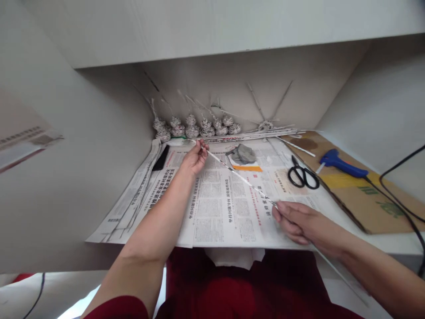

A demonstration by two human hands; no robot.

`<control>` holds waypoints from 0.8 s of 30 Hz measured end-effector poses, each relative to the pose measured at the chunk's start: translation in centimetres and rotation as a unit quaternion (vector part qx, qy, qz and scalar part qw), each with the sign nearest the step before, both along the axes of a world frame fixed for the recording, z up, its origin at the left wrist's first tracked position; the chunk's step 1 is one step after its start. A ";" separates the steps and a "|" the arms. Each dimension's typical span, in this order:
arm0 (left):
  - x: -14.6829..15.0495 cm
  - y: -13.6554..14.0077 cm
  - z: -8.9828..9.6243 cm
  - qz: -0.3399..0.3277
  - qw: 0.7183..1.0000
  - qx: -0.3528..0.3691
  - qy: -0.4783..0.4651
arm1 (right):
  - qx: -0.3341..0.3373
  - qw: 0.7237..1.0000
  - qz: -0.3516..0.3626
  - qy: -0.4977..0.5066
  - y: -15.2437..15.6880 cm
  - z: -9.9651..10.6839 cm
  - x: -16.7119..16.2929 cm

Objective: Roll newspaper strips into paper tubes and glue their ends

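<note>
A thin rolled newspaper tube point(237, 173) stretches slantwise between my two hands, above the newspaper sheets point(212, 208). My left hand point(197, 157) pinches it near its upper end, fingers closed. Lower down and to the right, my right hand point(297, 221) has its fingers closed round the other end and is slightly blurred. From below that hand a thin pale rod point(338, 271) runs out past the table edge. Whether the rod passes inside the tube is hidden by my fingers. Beneath the tube lie a grey cloth-like lump point(244, 153) and an orange-edged pad point(247, 168).
Several gourd-shaped woven paper pieces point(206, 128) line the back wall, beside a bundle of paper tubes point(252, 134). Black-handled scissors point(303, 176) and a blue glue gun point(343, 164) on cardboard point(358, 208) lie right. Stacked paper strips point(137, 195) lie left. A shelf overhangs.
</note>
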State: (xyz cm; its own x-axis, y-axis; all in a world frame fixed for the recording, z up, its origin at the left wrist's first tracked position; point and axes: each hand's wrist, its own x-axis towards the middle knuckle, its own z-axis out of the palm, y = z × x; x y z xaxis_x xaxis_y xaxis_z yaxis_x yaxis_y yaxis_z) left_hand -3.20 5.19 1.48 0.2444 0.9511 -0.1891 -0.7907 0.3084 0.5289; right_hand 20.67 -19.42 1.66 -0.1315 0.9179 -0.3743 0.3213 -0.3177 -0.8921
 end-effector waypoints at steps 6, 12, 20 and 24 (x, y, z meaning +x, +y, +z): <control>0.0 0.1 0.0 0.001 1.000 0.006 0.004 | -0.086 0.983 -0.015 0.159 -0.8 0.1 0.4; -0.1 0.3 -0.4 0.006 0.999 0.011 0.040 | 0.013 0.999 -0.006 -0.042 -0.8 0.1 1.0; -0.1 0.0 -0.2 -0.008 0.999 0.026 0.034 | -0.063 0.992 -0.012 0.106 -0.2 -0.5 0.5; 0.0 -0.1 -0.1 -0.011 0.999 0.040 0.035 | -0.052 0.994 -0.016 0.091 -0.2 -0.9 0.4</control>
